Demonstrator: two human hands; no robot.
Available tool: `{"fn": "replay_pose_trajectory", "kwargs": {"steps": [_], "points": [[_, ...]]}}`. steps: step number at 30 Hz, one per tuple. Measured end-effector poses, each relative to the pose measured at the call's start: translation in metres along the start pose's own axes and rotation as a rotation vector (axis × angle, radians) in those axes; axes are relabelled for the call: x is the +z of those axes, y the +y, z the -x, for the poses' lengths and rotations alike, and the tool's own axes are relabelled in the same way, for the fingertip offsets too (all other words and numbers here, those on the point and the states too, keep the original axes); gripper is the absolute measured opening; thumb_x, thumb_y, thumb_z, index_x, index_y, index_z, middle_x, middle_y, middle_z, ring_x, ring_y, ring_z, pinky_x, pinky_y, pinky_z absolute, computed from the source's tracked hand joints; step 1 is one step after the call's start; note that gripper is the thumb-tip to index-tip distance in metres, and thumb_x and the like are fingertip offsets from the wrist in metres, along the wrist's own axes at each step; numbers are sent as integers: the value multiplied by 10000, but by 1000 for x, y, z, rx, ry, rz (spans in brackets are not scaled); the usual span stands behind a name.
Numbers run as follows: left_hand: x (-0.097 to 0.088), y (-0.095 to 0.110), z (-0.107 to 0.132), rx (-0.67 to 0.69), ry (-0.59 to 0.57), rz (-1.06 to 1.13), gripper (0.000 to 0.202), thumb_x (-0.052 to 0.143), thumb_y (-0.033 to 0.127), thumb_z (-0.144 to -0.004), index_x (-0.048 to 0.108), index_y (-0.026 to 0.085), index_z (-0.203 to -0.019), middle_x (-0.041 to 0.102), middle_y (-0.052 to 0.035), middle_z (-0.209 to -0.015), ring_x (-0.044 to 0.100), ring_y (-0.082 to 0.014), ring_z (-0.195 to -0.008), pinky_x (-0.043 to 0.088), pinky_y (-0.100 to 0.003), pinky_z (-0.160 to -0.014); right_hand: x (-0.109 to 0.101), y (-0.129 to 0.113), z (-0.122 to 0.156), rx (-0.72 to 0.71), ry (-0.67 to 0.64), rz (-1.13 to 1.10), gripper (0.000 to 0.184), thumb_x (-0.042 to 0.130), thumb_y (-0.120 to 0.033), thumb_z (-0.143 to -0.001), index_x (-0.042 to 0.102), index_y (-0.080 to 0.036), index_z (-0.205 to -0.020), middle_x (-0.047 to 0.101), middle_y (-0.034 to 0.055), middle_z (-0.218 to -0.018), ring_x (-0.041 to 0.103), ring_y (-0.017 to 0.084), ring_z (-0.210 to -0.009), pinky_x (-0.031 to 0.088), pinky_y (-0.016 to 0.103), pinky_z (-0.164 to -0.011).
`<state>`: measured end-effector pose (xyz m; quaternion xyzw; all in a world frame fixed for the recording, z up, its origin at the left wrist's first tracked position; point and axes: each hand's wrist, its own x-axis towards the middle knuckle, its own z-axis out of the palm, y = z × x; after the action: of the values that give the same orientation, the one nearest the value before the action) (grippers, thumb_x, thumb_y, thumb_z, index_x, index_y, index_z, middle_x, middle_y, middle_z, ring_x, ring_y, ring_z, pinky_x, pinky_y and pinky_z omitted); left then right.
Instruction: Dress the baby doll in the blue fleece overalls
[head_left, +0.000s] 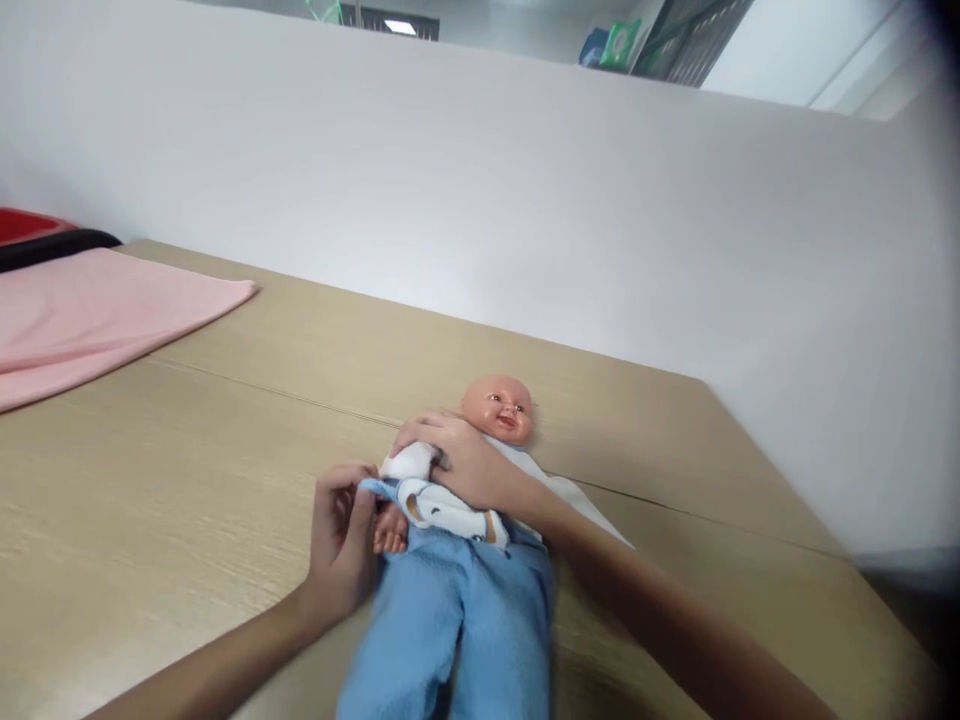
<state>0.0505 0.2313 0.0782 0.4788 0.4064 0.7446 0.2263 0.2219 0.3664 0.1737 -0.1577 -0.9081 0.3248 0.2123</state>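
A baby doll (498, 412) lies on its back on the wooden table, head away from me. It wears a white shirt (411, 462) and blue trousers (442, 600), whose waistband (450, 512) is folded down and shows a white patterned part. My left hand (343, 530) pinches the blue edge of that waistband beside the doll's small hand (391, 529). Across the doll's chest lies my right hand (461, 460), its fingers curled round the shirt at the doll's arm. The doll's other arm is hidden behind my right forearm.
A pink cloth (112, 310) is spread at the left of the table (225, 480). Behind it, a red and black object (45, 235) is cut off by the frame. A white partition (450, 180) rises along the table's far edge.
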Motion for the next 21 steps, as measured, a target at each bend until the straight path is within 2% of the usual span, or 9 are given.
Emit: {"fn": "replay_pose_trajectory", "kwargs": {"steps": [3,6,8,9,12,14,16,19,21], "points": [[-1,-1,-15,-235,-18,3,221,741,524,-1115,729,307,-1074,657,-5,-977,607,-186,-890,522,-278,-810,-5,-8,14,44,41,-108,320,623,-117,-1064,774,-261,-1308,738,116,-1440,670,278,-1393,493,465,-1234],[-2,-3,-27,-352,-83,61,334,807,635,-1037,742,307,-1016,696,-21,-1094,640,-215,-1071,542,-304,-965,-8,-25,33,157,98,-56,189,670,-386,-1145,798,-259,-1203,691,131,-1506,620,316,-1462,414,506,-1304],[-3,-5,-33,-417,-120,94,372,836,670,-998,758,309,-1038,734,-30,-1212,648,-230,-1198,532,-321,-1067,-5,-34,42,186,95,-30,211,716,-440,-1120,789,-242,-1114,733,121,-1394,662,323,-1352,455,490,-1237],[-3,-7,-36,-455,-130,114,387,844,678,-989,756,306,-1048,746,-28,-1212,657,-225,-1191,535,-317,-1064,-3,-36,45,206,96,-36,208,715,-433,-1115,775,-236,-1083,761,103,-1283,692,309,-1241,494,470,-1165],[-3,-17,-49,-576,-168,193,466,886,699,-938,704,287,-1059,719,13,-970,661,-173,-901,557,-265,-831,7,-26,44,313,173,-175,212,663,-423,-1116,740,-232,-1066,763,44,-1051,694,261,-1006,537,410,-994],[0,-27,-61,-667,-232,243,543,939,699,-872,663,275,-1070,657,52,-820,594,-144,-710,500,-235,-655,12,-10,41,369,243,-367,279,699,-505,-1085,741,-230,-1082,761,35,-1073,695,255,-1031,535,385,-988],[6,-38,-72,-727,-289,251,612,989,694,-793,658,250,-1054,653,59,-784,571,-133,-652,478,-228,-605,14,7,39,432,276,-600,406,842,-616,-972,752,-228,-1053,757,21,-1058,690,248,-1038,532,350,-967],[13,-51,-81,-733,-317,233,656,1022,709,-713,679,213,-970,714,18,-863,640,-154,-740,549,-256,-697,15,23,40,522,300,-840,550,998,-685,-791,760,-227,-979,729,-5,-950,668,217,-943,524,300,-866],[15,-54,-82,-714,-330,219,634,1022,700,-723,700,205,-954,729,6,-916,662,-166,-815,561,-263,-758,16,27,43,542,315,-893,588,1011,-716,-757,763,-226,-968,720,-11,-914,656,199,-886,518,280,-808]]}}
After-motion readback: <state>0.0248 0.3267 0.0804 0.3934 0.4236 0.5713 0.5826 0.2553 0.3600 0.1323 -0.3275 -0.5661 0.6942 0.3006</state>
